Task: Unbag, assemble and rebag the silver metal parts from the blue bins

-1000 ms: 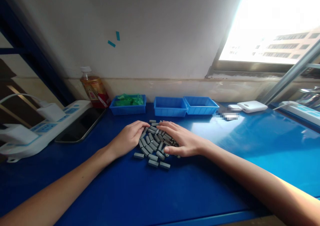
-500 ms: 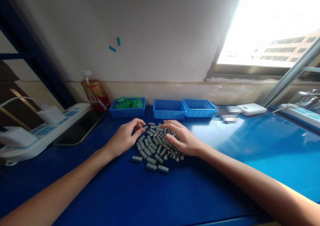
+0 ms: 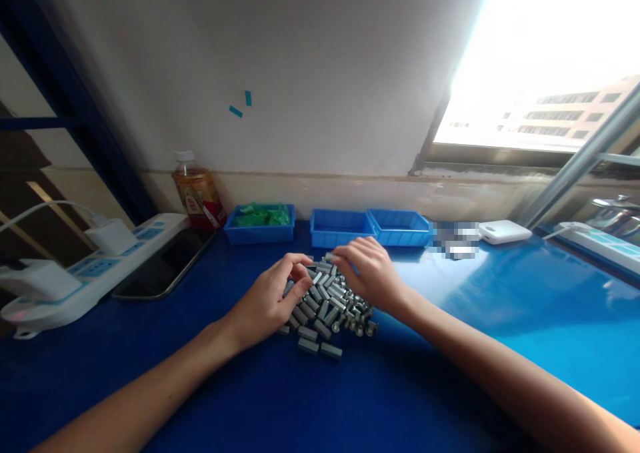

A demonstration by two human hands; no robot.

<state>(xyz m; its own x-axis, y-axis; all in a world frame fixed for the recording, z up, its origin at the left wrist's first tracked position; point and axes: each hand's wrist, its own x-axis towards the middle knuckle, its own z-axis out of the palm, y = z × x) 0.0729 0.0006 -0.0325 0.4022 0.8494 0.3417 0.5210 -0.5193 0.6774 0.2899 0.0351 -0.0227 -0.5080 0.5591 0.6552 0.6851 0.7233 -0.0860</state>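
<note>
A pile of grey metal hex standoffs (image 3: pixel 307 311) lies on the blue table, with small round-headed screws (image 3: pixel 357 316) gathered on its right side. My left hand (image 3: pixel 273 296) rests at the pile's left edge, thumb and forefinger curved with a gap between them; nothing shows in it, and it covers some of the standoffs. Over the far right part of the pile, my right hand (image 3: pixel 373 273) has its fingertips closed on one standoff (image 3: pixel 330 257). The thumb of that hand is mostly hidden.
Behind the pile stand a blue bin (image 3: pixel 260 234) holding green plastic and two more blue bins (image 3: pixel 343 238) (image 3: pixel 400 238). To the left are a phone (image 3: pixel 163 266), a power strip (image 3: pixel 90 269) and a drink bottle (image 3: pixel 197 193). A white box-shaped device (image 3: pixel 505 231) lies at right.
My left hand has moved right, over the pile's left side. My right hand has lifted toward the far side and now pinches a standoff. The view has shifted slightly.
</note>
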